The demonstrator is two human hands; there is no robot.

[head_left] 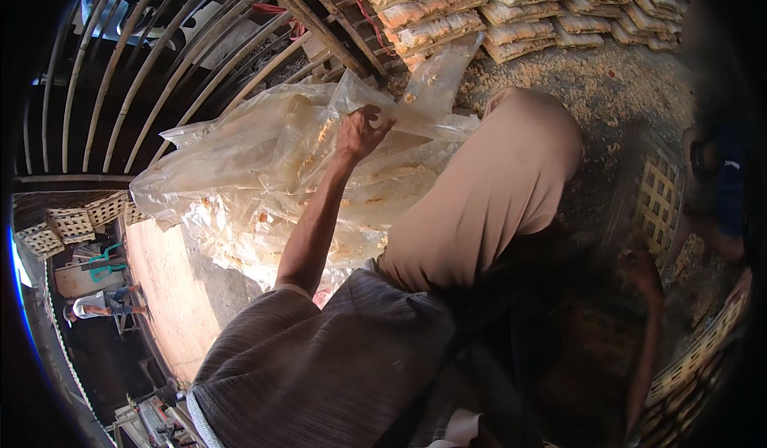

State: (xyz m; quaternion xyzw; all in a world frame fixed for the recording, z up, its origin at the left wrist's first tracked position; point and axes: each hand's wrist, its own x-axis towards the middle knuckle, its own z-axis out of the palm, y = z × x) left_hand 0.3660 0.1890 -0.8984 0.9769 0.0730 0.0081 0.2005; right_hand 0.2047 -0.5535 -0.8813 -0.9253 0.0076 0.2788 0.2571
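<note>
Near edge: grey knit sleeve (pixel 319 368) fills the lower frame, with a bare forearm running up from it toward frame centre. Beside it, a tan trouser leg (pixel 487 200), knee bent, pointing up-right.

Left hand (pixel 361 132): fingers curled shut, pinching a fold of clear plastic sheet (pixel 264 168). Grip is at the sheet's upper middle, where a flap of the sheet (pixel 439 73) sticks up toward the stacked trays. The sheet is a big crumpled bundle, several layers, with yellow-orange crumbs stuck to it. It spreads left and down from the hand and hangs in front of the forearm and leg. Can't tell what carries its lower edge.

Right hand (pixel 643 268): in deep shadow at lower right, blurred. Can't tell how far open it is or whether it holds anything. It sits near a woven lattice basket (pixel 659 200); touching or not is unclear.

Ground (pixel 583 81) past the knee: covered in sawdust-like crumbs, same tone as the bits on the sheet.

Farther up: stacked trays (pixel 511 9) of pale orange slabs in rows, upper centre to upper right. Left of them, a rack of bamboo poles (pixel 160 57) slanting across the upper left.

Far left edge: more lattice baskets (pixel 72 224) stacked, with another person (pixel 100 304) in a light shirt below them, well apart from the hands.
</note>
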